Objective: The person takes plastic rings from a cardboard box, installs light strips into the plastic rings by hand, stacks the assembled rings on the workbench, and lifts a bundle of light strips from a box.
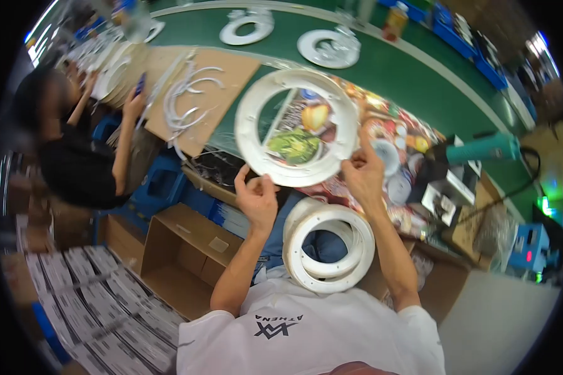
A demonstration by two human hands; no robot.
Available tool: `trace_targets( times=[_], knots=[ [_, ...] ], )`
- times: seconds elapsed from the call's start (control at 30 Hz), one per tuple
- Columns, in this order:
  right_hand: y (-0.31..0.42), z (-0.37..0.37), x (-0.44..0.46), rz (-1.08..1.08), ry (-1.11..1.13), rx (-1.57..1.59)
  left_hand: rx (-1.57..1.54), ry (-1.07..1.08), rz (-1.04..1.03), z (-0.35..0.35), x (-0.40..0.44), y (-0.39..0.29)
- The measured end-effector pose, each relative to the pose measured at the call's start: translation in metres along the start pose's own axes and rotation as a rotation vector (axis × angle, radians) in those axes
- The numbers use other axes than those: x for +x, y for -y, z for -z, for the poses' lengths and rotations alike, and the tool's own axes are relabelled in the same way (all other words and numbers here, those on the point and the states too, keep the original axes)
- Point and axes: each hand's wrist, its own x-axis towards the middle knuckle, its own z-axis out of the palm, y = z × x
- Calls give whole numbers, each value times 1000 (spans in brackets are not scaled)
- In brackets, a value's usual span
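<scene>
Above the bench edge, a white plastic ring (251, 140) is held up, tilted toward me. My left hand (256, 199) grips its lower left rim between thumb and fingers. At the lower right rim, my right hand (364, 174) pinches the same ring with its fingertips. Through the ring's opening shows a printed sheet (300, 147) with food pictures, lying on the bench. More white rings (329, 284) rest overlapped on my lap, below the held one. Small white round parts (386, 156) lie on the printed sheet beside my right hand.
A teal power tool (485, 148) with a cable sits in a stand at right. Curved white strips (187, 103) lie on cardboard at left, near a co-worker (75, 150). White rings with clear plastic (328, 49) sit on the green belt (288, 31). Open cardboard boxes (181, 256) flank me.
</scene>
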Motion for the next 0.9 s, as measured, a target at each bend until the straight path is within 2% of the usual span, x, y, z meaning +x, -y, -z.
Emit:
trace_targets(
  times=[0.07, 0.1, 0.13, 0.17, 0.23, 0.27, 0.37, 0.4, 0.43, 0.5, 0.57, 0.6, 0.67, 0.7, 0.73, 0.77, 0.8, 0.83, 0.87, 0.9],
  knots=[
    [12, -5, 16, 98, 29, 16, -190, 51, 248, 4, 15, -3],
    [15, -4, 25, 113, 63, -101, -244, 76, 364, 6, 25, 0],
    [17, -2, 36, 132, 89, -226, -199, 156, 489, 6, 39, -4],
    [22, -2, 49, 172, 119, -221, -167, 252, 571, 7, 46, -4],
    [30, -1, 75, 266, 206, -412, -122, 297, 547, 1, 37, -9],
    [32, 0, 91, 297, 218, -411, -92, 323, 529, -1, 30, -13],
    [26, -4, 138, 346, 450, -441, -178, 630, 769, -6, 10, -7],
    [22, -8, 148, 354, 450, -437, -446, 738, 840, -7, 3, 6],
    [21, -13, 155, 389, 540, -490, -418, 735, 946, -13, -1, -8],
    [5, -21, 169, 480, 647, -528, -436, 790, 990, -21, -5, -7],
    [-2, -29, 176, 423, 699, -563, -460, 915, 1075, -25, -2, -5],
    [-7, -35, 179, 358, 750, -596, -458, 907, 1073, -24, 3, -4],
    [-31, -45, 181, 391, 718, -552, -364, 1026, 1041, -20, 18, -13],
    [-42, -47, 183, 422, 680, -517, -236, 1013, 936, -14, 25, -25],
    [-44, -48, 180, 421, 674, -507, -42, 942, 626, -2, 33, -46],
    [-46, -50, 175, 384, 590, -543, 132, 752, 433, 6, 45, -50],
    [-49, -51, 170, 344, 503, -579, 336, 586, 101, 19, 68, -39],
    [-63, -52, 169, 422, 394, -592, 517, 339, -244, 31, 92, -38],
    [-65, -53, 162, 407, 385, -586, 563, 159, -241, 41, 118, -39],
    [-62, -56, 152, 472, 216, -589, 741, 103, -225, 51, 151, -30]
  ],
)
